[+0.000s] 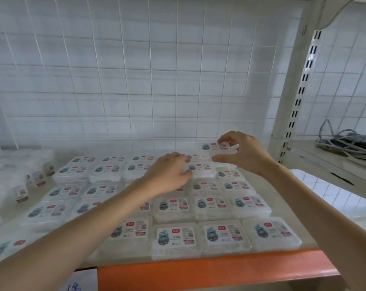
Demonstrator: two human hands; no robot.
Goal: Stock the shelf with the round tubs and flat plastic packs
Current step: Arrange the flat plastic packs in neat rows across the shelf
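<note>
Several flat clear plastic packs with teal-and-red labels lie in rows on the white shelf [291,208]. At the back right, my right hand [244,153] pinches one flat pack [214,147] between thumb and fingers, just above the rear row. My left hand [169,172] rests palm down on the packs in the middle, its fingertips touching a pack [201,170] with a label. Round tubs [37,177] with red-banded labels, wrapped in clear film, lie on their sides at the far left.
An orange shelf edge [209,271] runs along the front. A wire grid panel [136,70] closes the back. A white slotted upright [301,91] stands on the right, with a neighbouring shelf holding coiled cables [345,143].
</note>
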